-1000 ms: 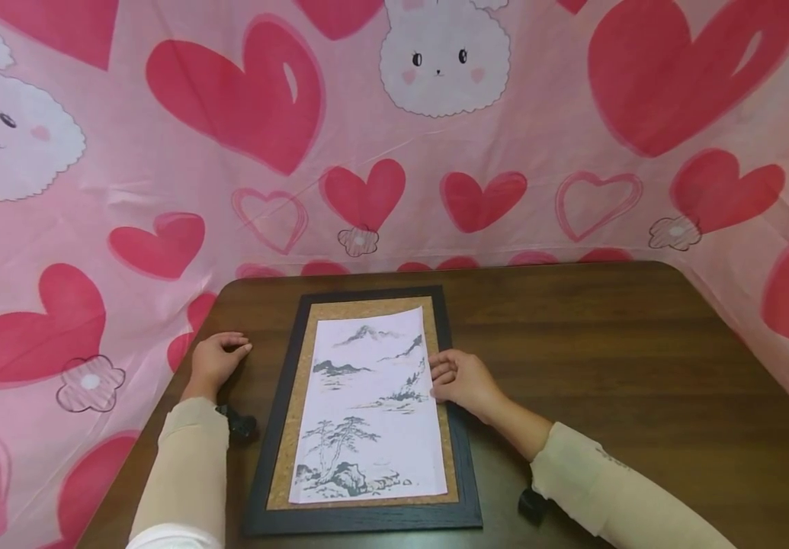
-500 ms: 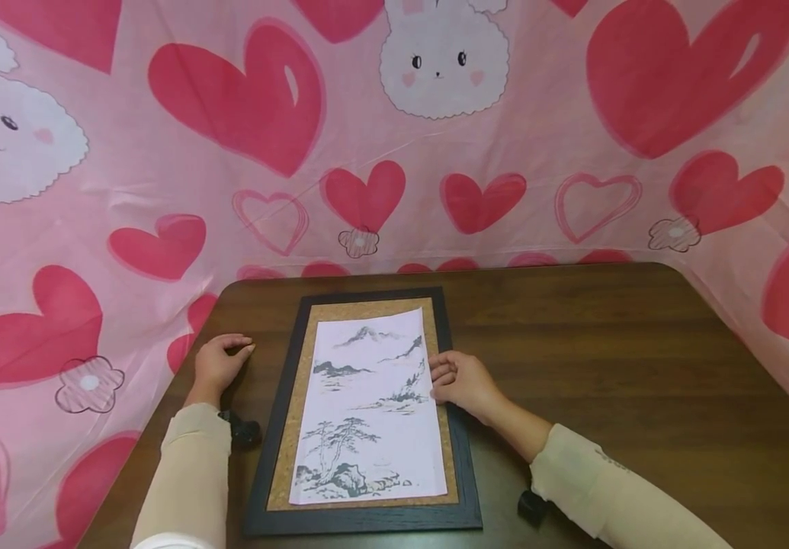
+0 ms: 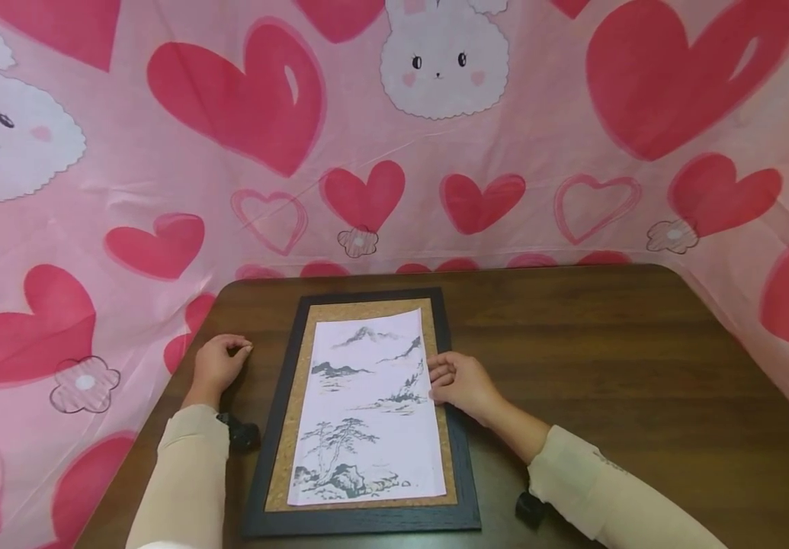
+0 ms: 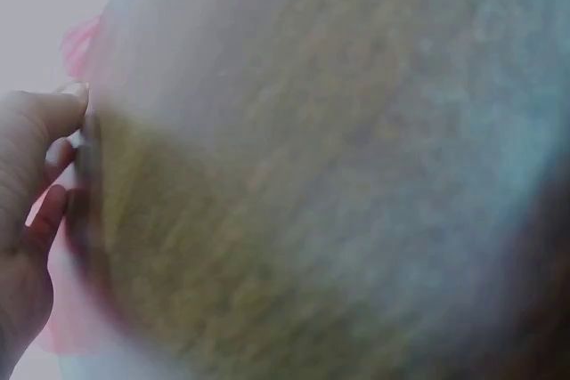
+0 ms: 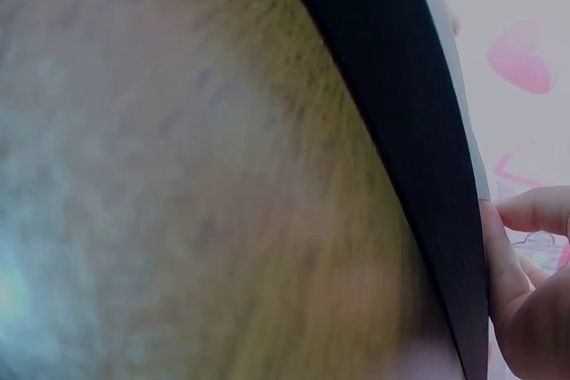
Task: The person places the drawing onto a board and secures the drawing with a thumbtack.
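Observation:
A sheet of paper (image 3: 367, 389) printed with ink mountains and trees lies over a cork-coloured board (image 3: 277, 496) inside a black frame (image 3: 360, 521) in the head view. My right hand (image 3: 466, 385) reaches across the frame's right side, fingers loosely bent, fingertips right at the paper's right edge. Left of the frame, my left hand (image 3: 219, 362) is over the table, apart from the frame, thumb and forefinger tips close together with nothing between them showing. The left wrist view has the left hand (image 4: 31, 184) at its left border, beside a blurred brownish surface.
The frame lies on a dark wooden table (image 3: 586, 366), with a pink heart-patterned cloth (image 3: 545, 130) hanging behind and at both sides. Small black devices show at each wrist, the left device (image 3: 243, 433) close to the frame's left side.
My left hand has shifted very slightly to the right since the oldest frame. My right hand, the paper and the frame have stayed in place.

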The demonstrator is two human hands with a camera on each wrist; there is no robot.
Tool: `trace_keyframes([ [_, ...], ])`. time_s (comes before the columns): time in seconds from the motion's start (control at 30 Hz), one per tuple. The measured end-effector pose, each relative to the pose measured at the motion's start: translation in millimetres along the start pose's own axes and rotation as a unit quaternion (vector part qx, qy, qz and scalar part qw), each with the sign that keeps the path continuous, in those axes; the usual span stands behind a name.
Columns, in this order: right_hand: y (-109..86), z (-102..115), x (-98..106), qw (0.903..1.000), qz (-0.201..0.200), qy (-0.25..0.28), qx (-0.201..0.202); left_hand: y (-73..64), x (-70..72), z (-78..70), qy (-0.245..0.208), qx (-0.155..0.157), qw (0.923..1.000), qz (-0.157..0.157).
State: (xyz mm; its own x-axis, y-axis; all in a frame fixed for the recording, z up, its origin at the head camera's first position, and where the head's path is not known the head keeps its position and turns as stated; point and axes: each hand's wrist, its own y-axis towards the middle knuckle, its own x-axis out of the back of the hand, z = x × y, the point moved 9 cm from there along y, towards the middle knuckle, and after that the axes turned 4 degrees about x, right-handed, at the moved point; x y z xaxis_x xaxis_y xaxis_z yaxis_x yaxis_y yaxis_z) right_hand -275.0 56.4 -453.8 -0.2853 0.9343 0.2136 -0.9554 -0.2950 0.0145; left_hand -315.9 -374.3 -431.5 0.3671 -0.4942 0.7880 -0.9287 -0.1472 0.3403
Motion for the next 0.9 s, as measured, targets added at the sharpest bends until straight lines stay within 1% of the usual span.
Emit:
trace_keyframes([
  [0.17,0.1,1,-1,1.0,-0.002,-0.007,0.005,-0.1,3.3,-0.4,0.022,0.02,0.9994,0.02],
  [0.27,0.2,0,-1,1.0,-0.004,-0.007,0.004,-0.7,3.4,-4.4,0.023,0.018,0.999,0.032],
  [0.47,0.4,-1,0,0.9999,-0.003,-0.008,0.005,-1.8,2.9,-14.8,0.019,0.004,0.9991,0.039],
  [0.53,0.0,0,0,0.9999,-0.004,-0.01,0.004,-2.5,1.8,-17.7,0.016,0.002,0.9988,0.046],
  [0.6,-4.2,10,-1,0.9999,-0.002,-0.013,0.004,-3.6,-0.1,-19.4,0.012,0.006,0.9982,0.059],
  [0.73,-3.9,9,-1,0.9999,-0.002,-0.01,0.005,-5.7,-4.1,-22.4,0.008,0.01,0.9967,0.08],
  [0.77,-3.8,9,-1,0.9999,-0.001,-0.008,0.006,-5.9,-4.6,-23.2,0.007,0.011,0.9965,0.083],
  [0.83,0.6,-1,0,0.9999,-0.002,-0.004,0.009,-6.1,-5.1,-25.5,0.007,0.009,0.9964,0.084],
  [0.9,0.9,-1,0,0.9999,-0.001,-0.005,0.012,-5.9,-5.4,-28.4,0.003,0.007,0.9965,0.084],
])
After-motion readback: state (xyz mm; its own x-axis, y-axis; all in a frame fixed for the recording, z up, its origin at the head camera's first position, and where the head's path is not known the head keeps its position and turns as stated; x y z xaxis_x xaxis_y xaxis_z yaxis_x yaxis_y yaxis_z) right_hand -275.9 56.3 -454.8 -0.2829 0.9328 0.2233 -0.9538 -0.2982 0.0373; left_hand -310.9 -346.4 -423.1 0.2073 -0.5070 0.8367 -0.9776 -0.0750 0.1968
